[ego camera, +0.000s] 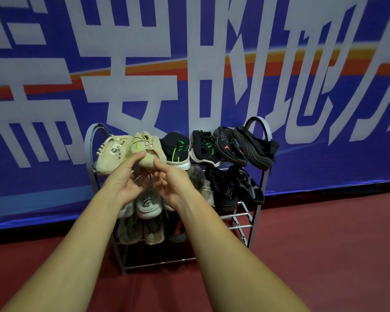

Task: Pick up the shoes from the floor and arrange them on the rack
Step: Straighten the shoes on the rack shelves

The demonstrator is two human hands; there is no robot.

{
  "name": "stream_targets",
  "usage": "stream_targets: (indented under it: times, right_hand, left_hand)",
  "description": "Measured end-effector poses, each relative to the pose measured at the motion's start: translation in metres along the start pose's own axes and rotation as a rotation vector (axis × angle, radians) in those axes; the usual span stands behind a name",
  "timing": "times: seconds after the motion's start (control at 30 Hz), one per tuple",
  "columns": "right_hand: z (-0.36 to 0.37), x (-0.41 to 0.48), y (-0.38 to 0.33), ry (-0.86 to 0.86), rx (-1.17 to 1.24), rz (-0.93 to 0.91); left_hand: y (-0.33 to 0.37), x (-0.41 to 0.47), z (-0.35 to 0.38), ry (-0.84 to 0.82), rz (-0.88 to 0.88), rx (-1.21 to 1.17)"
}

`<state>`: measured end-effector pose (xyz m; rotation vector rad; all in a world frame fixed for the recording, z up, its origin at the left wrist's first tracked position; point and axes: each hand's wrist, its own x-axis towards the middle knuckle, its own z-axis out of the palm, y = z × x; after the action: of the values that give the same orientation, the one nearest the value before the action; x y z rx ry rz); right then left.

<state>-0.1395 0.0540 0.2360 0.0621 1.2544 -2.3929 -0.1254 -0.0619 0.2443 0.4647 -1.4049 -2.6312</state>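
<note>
A grey metal shoe rack stands against the banner wall. On its top shelf, a beige shoe sits second from the left, beside its beige mate. My left hand touches the beige shoe's toe from below-left with thumb and fingers. My right hand touches the same toe from the right. Further right on the top shelf are two black shoes with green marks and two dark shoes with orange marks. Lower shelves hold white, grey and black shoes, partly hidden by my hands.
A blue banner with large white characters covers the wall behind the rack. Dark red floor spreads in front and to both sides. The right part of the rack's third shelf shows bare bars.
</note>
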Motion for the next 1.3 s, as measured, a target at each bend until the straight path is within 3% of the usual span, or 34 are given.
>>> stream_targets:
  times: [0.23,0.43,0.73,1.0,1.3]
  right_hand:
    - [0.004,0.011,0.021,0.039,-0.039,-0.052]
    - [0.005,0.011,0.028,0.003,-0.215,-0.189]
    - [0.0,0.012,0.031,0.081,-0.488,-0.195]
    - [-0.019,0.015,0.009,0.274,-0.237,-0.161]
    - [-0.031,0.021,-0.003,0.282,-0.046,-0.095]
  left_hand:
    - [0.002,-0.007,-0.009,0.071,-0.034,0.033]
    - [0.003,-0.006,-0.017,0.091,-0.036,0.087]
    - [-0.004,-0.002,-0.015,0.134,-0.006,0.008]
    - [-0.012,0.007,-0.019,0.136,0.008,-0.168]
    - [-0.02,0.017,-0.013,0.161,0.022,-0.192]
